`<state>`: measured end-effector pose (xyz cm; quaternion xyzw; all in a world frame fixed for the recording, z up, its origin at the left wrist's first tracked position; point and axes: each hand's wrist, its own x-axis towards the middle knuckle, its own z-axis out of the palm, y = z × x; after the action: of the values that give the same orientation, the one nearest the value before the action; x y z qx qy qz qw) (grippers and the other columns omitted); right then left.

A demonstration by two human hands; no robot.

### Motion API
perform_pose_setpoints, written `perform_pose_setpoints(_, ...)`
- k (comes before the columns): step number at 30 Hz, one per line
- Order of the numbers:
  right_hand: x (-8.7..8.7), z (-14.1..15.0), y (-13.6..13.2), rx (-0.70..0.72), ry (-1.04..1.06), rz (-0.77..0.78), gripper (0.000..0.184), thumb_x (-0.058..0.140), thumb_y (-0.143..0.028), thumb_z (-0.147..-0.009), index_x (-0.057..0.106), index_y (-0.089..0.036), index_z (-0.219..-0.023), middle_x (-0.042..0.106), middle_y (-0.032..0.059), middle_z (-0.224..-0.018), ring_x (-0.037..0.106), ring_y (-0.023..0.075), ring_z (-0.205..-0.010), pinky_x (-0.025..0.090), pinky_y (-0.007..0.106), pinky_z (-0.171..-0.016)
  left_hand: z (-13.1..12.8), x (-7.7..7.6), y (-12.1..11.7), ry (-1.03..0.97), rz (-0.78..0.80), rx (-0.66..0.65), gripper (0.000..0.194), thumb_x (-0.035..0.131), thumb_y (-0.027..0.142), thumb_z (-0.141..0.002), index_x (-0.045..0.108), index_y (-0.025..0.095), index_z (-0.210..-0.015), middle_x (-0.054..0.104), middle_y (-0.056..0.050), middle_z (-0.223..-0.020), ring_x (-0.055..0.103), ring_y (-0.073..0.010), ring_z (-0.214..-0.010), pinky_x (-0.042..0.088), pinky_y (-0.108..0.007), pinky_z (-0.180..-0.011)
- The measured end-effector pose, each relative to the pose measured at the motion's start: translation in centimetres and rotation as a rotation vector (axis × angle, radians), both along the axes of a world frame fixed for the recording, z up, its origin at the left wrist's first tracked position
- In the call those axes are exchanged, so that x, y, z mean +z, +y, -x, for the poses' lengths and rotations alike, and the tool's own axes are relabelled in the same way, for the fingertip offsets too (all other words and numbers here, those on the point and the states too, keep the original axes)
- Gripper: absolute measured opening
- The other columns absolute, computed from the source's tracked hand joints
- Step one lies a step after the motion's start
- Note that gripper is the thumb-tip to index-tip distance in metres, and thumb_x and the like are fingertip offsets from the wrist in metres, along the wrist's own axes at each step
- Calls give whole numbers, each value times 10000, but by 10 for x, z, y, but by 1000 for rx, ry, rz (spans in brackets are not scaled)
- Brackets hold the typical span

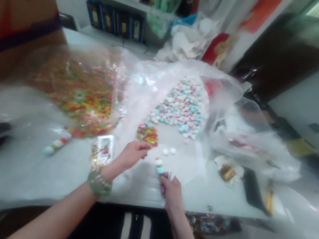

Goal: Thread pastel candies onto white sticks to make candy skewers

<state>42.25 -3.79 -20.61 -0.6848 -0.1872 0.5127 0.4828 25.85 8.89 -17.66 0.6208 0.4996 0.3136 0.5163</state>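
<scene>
My right hand (170, 191) pinches the lower end of a short stack of pastel candies (159, 166), which stands up from its fingertips. My left hand (133, 156) reaches over the white table top (137, 192), with its fingertips beside a small heap of colourful gummy candies (147, 134). Two white candies (169, 151) lie between my hands. Behind them spreads a large pile of pastel candies (182, 107). A green beaded bracelet (99, 183) circles my left wrist. A longer candy stack (58, 143) lies to the left, near a small printed card (103, 150).
A clear plastic bag (80, 93) of mixed gummy candies lies at the left, and crumpled plastic (253, 148) lies at the right. A black tray (253, 189) and a gold wrapper (227, 172) sit right of my hands. A cardboard box (11, 15) looms far left.
</scene>
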Motion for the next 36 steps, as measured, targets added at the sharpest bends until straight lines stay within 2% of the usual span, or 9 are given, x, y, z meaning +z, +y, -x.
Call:
perform_pose_setpoints(2,-4,-6,0,-47,27,-22,259,642,-354,-563,494,-191,-698,423,-89,-484,310,54,-394,184,190,-385,-24,-2,15,189,-175,-37,151,599,113,-742,620,183,-609,592,-47,-654,580,-201,-670,424,-293,-632)
perform_pose_setpoints(4,-7,-13,-2,-114,66,-42,259,651,-347,-573,500,-189,-713,437,-89,-496,320,52,-388,190,187,-379,-43,-4,25,284,-267,-37,209,573,100,-770,577,190,-580,563,-62,-673,566,-223,-735,404,-311,-682)
perform_pose_setpoints(9,-13,-26,-8,-353,154,-125,287,680,-353,-580,502,-193,-737,452,-90,-510,319,49,-375,174,181,-354,-85,-15,22,398,-318,-259,151,554,90,-796,618,188,-700,580,-74,-797,561,-221,-785,397,-324,-742)
perform_pose_setpoints(13,-15,-33,-7,-406,191,-155,296,707,-349,-579,508,-186,-725,464,-86,-503,329,43,-367,166,172,-345,-109,-26,11,511,-313,-374,124,566,97,-795,649,177,-840,608,-84,-900,575,-202,-762,411,-315,-727)
perform_pose_setpoints(19,-20,-39,-8,-429,264,-182,291,715,-337,-562,528,-181,-721,457,-92,-488,341,45,-354,159,167,-332,-100,-36,15,609,-289,-337,254,426,103,-859,666,151,-931,646,-88,-823,602,-221,-804,442,-337,-767)
perform_pose_setpoints(24,-19,-42,-4,-422,309,-186,286,710,-319,-576,528,-182,-747,468,-94,-489,342,41,-352,163,159,-334,-85,-37,17,607,-302,-348,206,497,116,-815,697,164,-817,652,-86,-889,603,-213,-892,446,-316,-813)
perform_pose_setpoints(28,-15,-45,-2,-450,360,-198,311,717,-319,-563,504,-188,-748,474,-95,-492,343,40,-346,163,158,-331,-101,-31,20,555,-442,-300,236,456,188,-891,691,182,-878,613,-78,-910,590,-208,-870,434,-319,-791)
perform_pose_setpoints(33,-15,-49,-5,-488,409,-226,332,734,-304,-568,492,-195,-769,487,-93,-511,356,42,-353,176,161,-331,-137,-27,35,615,-516,-560,140,500,175,-869,636,194,-891,581,-66,-927,568,-193,-787,404,-305,-693)
perform_pose_setpoints(36,-16,-51,-7,-484,431,-220,322,736,-288,-576,495,-194,-766,485,-91,-515,353,42,-355,176,164,-330,-138,-25,46,649,-511,-547,119,485,146,-856,598,180,-872,583,-79,-897,560,-215,-817,402,-323,-718)
